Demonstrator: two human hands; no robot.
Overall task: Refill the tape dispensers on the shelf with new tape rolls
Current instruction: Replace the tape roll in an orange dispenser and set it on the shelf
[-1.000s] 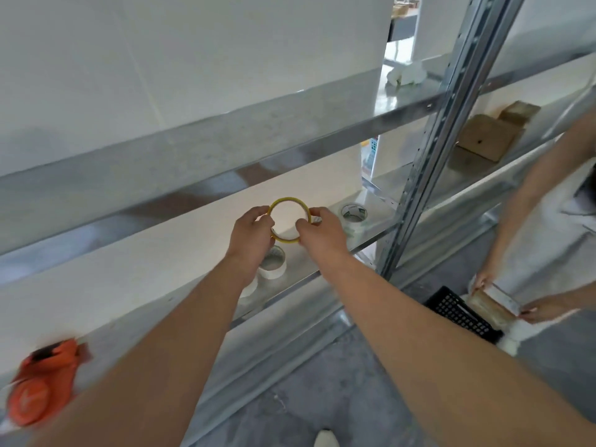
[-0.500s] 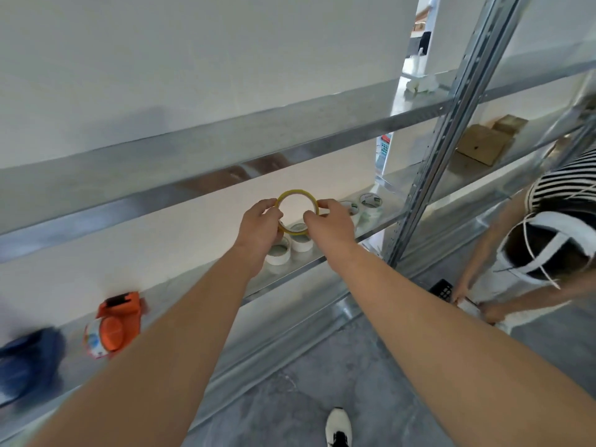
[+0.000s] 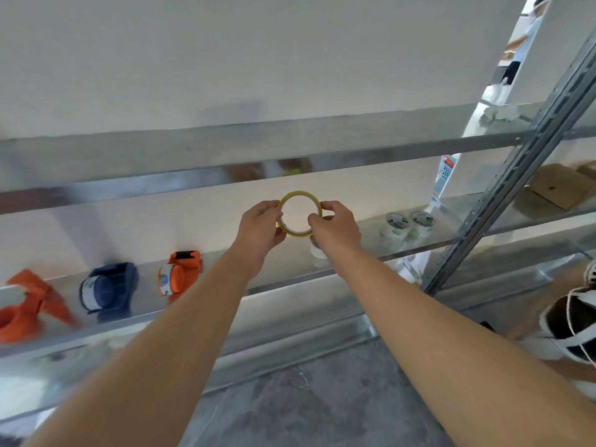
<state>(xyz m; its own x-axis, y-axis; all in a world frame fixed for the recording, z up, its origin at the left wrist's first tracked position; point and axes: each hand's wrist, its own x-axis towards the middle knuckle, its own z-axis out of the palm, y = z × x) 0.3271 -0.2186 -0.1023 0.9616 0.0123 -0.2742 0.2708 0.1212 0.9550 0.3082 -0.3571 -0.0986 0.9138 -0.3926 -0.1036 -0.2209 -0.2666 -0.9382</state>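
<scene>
The yellow tape roll [image 3: 300,194] was held upright in the air in front of the lower shelf [image 3: 290,280], its open middle facing the camera. The left grip [image 3: 259,225] pinched its rim at 9 o'clock, thumb and fingers curled round the band. The right grip [image 3: 335,225] pinched the rim between 3 and 4 o'clock in the same way.

On the lower shelf, toward 8 o'clock from the roll, stood an orange dispenser [image 3: 179,275]. Further along that line was a blue dispenser [image 3: 108,290], and at the far left edge a second orange dispenser [image 3: 29,304], blurred. A white roll [image 3: 317,250] lay on the shelf just under the right grip, partly hidden by it. Toward 3 o'clock two more white rolls [image 3: 397,225] sat side by side, near the slanted metal post [image 3: 516,175].

An upper shelf [image 3: 258,150] ran across at 12 o'clock. Beyond the post lay flat cardboard [image 3: 554,185]. At 4 o'clock, low on the right edge, another person [image 3: 567,327] was bent toward the grey floor [image 3: 322,408].
</scene>
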